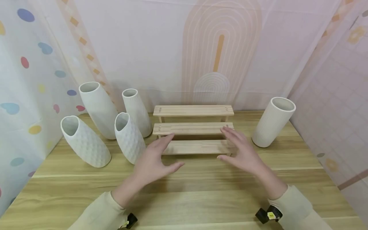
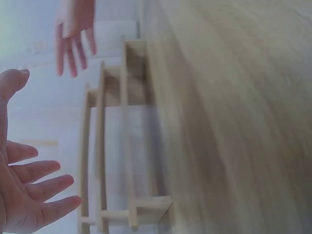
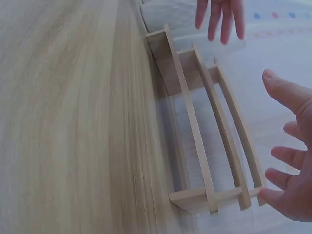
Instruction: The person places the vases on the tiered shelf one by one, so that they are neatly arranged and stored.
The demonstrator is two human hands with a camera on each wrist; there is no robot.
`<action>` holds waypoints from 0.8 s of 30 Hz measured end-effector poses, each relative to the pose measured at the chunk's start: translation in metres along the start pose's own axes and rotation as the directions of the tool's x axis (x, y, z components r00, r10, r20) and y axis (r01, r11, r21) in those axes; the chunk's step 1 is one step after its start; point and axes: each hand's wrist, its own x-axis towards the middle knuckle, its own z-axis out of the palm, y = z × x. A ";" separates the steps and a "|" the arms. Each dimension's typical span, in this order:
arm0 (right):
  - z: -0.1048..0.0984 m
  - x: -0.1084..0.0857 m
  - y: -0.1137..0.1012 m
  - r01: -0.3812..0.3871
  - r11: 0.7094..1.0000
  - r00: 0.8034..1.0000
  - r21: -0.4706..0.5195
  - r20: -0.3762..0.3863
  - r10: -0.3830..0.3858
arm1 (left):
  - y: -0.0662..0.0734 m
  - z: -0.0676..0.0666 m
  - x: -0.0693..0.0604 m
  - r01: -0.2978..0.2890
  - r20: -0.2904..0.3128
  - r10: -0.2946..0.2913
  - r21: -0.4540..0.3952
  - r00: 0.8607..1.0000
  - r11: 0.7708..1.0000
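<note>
Both hands hover in front of a three-tier wooden stand (image 1: 193, 128), apart from each other and holding nothing. The left hand (image 1: 153, 163) has its fingers extended and thumb spread, close to a small dimpled white vase (image 1: 130, 142). On the other side, the right hand (image 1: 242, 151) spreads its thumb and fingers near the stand's right end. In the left wrist view the left hand (image 2: 29, 190) shows beside the stand (image 2: 127, 126), its fingers parted. The right wrist view shows the right hand (image 3: 292, 165) with parted fingers too.
Left of the stand are a second dimpled vase (image 1: 87, 143), a tall white vase (image 1: 100, 111) and a narrow ribbed vase (image 1: 139, 115). A ribbed cylindrical vase (image 1: 271, 124) stands to the right. All are on a wooden table (image 1: 195, 204) backed by a patterned curtain (image 1: 143, 48).
</note>
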 end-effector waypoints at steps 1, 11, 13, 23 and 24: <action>-0.001 0.000 0.001 -0.014 1.000 1.000 0.020 -0.007 0.014 | -0.001 -0.002 -0.001 0.007 -0.011 -0.007 -0.009 1.000 1.000; -0.011 -0.009 0.007 -0.206 0.953 0.978 0.221 0.004 0.210 | -0.010 -0.038 -0.010 0.020 -0.166 -0.060 -0.231 0.984 0.973; -0.013 -0.011 0.010 -0.214 0.936 0.975 0.278 0.000 0.223 | -0.012 -0.047 -0.011 0.015 -0.191 -0.069 -0.271 0.979 0.963; -0.013 -0.019 0.029 -0.187 0.870 0.971 0.457 -0.048 0.234 | -0.018 -0.094 -0.018 0.019 -0.303 -0.121 -0.320 0.945 0.947; -0.013 -0.020 0.030 -0.198 0.866 0.969 0.459 -0.043 0.244 | -0.020 -0.098 -0.019 0.021 -0.318 -0.127 -0.317 0.940 0.948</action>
